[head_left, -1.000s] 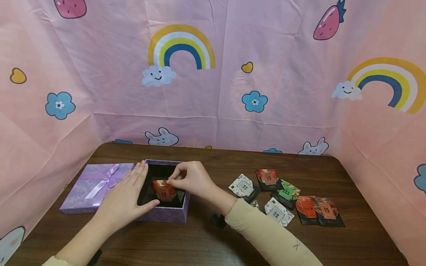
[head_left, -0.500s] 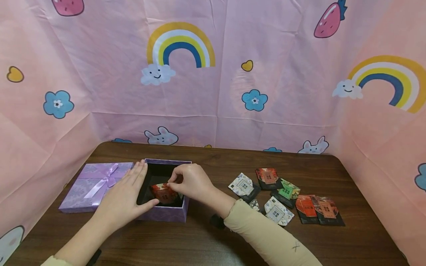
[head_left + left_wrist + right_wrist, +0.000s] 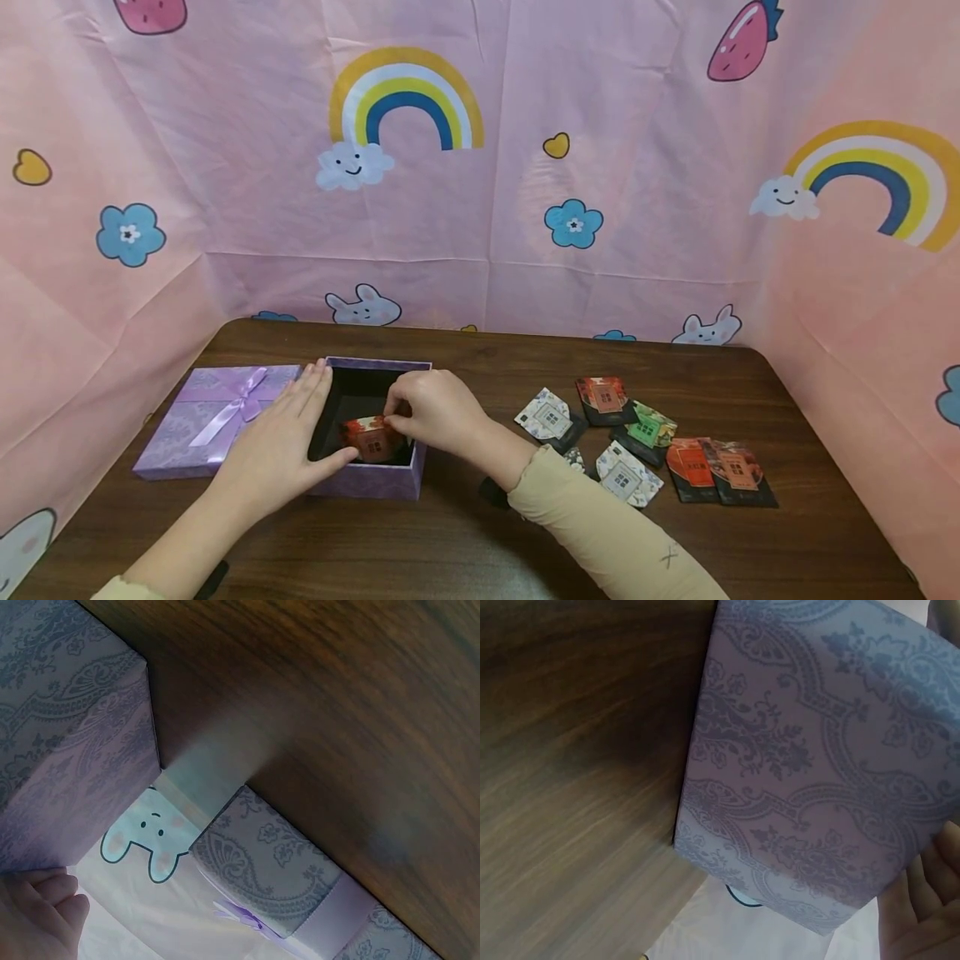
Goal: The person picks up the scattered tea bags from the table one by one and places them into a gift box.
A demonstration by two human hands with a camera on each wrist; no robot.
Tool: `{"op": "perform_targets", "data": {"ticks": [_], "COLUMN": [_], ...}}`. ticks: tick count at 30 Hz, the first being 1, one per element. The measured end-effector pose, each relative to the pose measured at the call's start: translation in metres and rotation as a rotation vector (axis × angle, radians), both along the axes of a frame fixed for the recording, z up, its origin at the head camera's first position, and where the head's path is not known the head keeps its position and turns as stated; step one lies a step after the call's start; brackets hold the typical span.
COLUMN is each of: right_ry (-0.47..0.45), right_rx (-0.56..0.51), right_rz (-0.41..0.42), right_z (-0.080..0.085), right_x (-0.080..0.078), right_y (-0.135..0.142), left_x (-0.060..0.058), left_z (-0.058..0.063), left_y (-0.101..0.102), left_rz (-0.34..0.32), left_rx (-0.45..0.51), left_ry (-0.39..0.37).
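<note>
Slightly lower in the frame than a second ago, one small, flat, red-and-black packet (image 3: 371,442) has sunk or tilted inside the box, and the right hand has dipped with it. Farthest left, a rectangular purple patterned lid (image 3: 191,412), crossed by a shiny lilac ribbon bow (image 3: 243,406), lies beside the box on the dark brown wood-grain table (image 3: 450,542), leaving the box's mouth uncovered. Next, the left hand (image 3: 281,437) stretches straight fingers along the left wall, thumb extended at the near rim, probably to steady it. That rectangular purple patterned box (image 3: 382,482), black inside, stands upright, with the packet near its front wall. Right of this, the right hand (image 3: 435,408) pinches the packet's upper right corner between thumb and finger, likely keeping its lower edge free. Farther right lie white floral packets (image 3: 628,475), a loose red-fronted packet (image 3: 604,400), a green-fronted packet (image 3: 648,429) and two overlapping orange-red packets (image 3: 738,473), seemingly spread within the right hand's easy reach.
</note>
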State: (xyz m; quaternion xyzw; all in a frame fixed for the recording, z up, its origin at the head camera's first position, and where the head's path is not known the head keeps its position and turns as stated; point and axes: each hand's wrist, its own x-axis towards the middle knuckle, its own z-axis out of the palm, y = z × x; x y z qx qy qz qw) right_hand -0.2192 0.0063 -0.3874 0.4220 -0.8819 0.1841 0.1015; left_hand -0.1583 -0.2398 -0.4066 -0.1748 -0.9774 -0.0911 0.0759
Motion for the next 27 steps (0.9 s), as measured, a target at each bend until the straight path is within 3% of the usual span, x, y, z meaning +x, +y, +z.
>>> {"op": "perform_targets", "data": {"ticks": [7,14,22,27], "right_ry": [0.045,0.014,-0.187,-0.328], "right_rx": [0.012,-0.081,-0.346,-0.429], "right_rz": [0.006,0.002,-0.04,-0.095], "right_z": [0.001,0.003,0.01,0.013], "right_x": [0.001,-0.001,-0.011,-0.019], "right_y": [0.002,0.008,0.033,0.057], "left_x": [0.0,0.0,-0.001,0.001], "left_z": [-0.002,-0.002,-0.002,-0.002], "left_y": [0.0,0.0,0.0,0.0], "left_rz": [-0.006,-0.009,-0.014,-0.012], "left_rx": [0.007,0.017,0.022,0.02], "left_ry": [0.016,0.029,0.033,0.041]}}
